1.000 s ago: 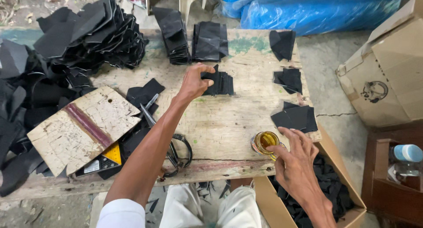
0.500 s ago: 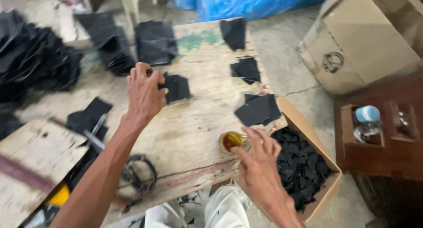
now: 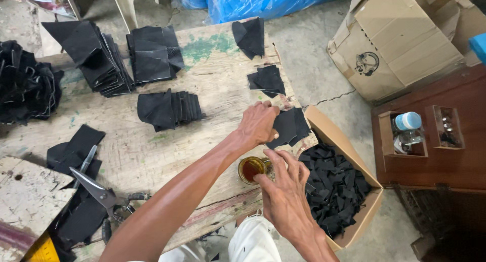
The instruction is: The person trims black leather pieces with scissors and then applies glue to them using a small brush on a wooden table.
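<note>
Beside the brown box (image 3: 349, 140), left hand (image 3: 258, 123) pinches black piece (image 3: 289, 126); right hand (image 3: 283, 186) seemingly grasps tin (image 3: 251, 169).

Scissors (image 3: 101, 193) lie left; a closed cardboard box (image 3: 405, 39) stands right.

Left hand (image 3: 258, 123) on cut pieces (image 3: 289, 126) at table (image 3: 212, 97) edge, right hand (image 3: 283, 188) just beside jar (image 3: 251, 169) nearer, box of scraps (image 3: 336, 188) right, scissors (image 3: 104, 197) left, stacks (image 3: 167, 109) behind
</note>
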